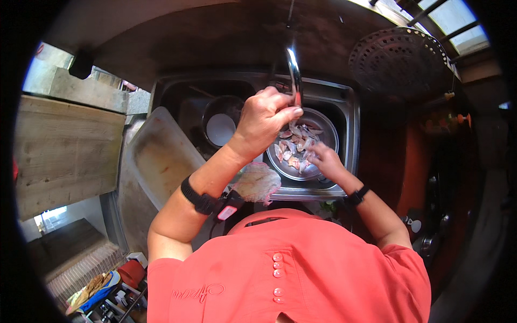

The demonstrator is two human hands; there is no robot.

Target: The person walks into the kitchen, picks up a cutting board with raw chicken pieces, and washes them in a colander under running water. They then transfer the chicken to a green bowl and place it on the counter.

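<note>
My left hand (267,121) is closed, its thumb and forefinger at the lower end of the chrome faucet (294,70) above the right sink basin. Beneath it, a round metal bowl (329,125) sits in that basin, holding several cut raw pieces (293,146), pale, pinkish and silvery, that look like fish. My right hand (327,163) reaches over the bowl's right side, fingers apart and touching or just above the pieces. A crumpled pale cloth (257,182) with a pink edge lies on the front rim of the sink, below my left wrist.
A dark pot (222,102) with a white round thing inside stands in the left basin (180,91). A pale rectangular tray (161,161) leans left of the sink. A perforated round metal plate (398,62) hangs at the back right. A wooden board (67,151) is at far left.
</note>
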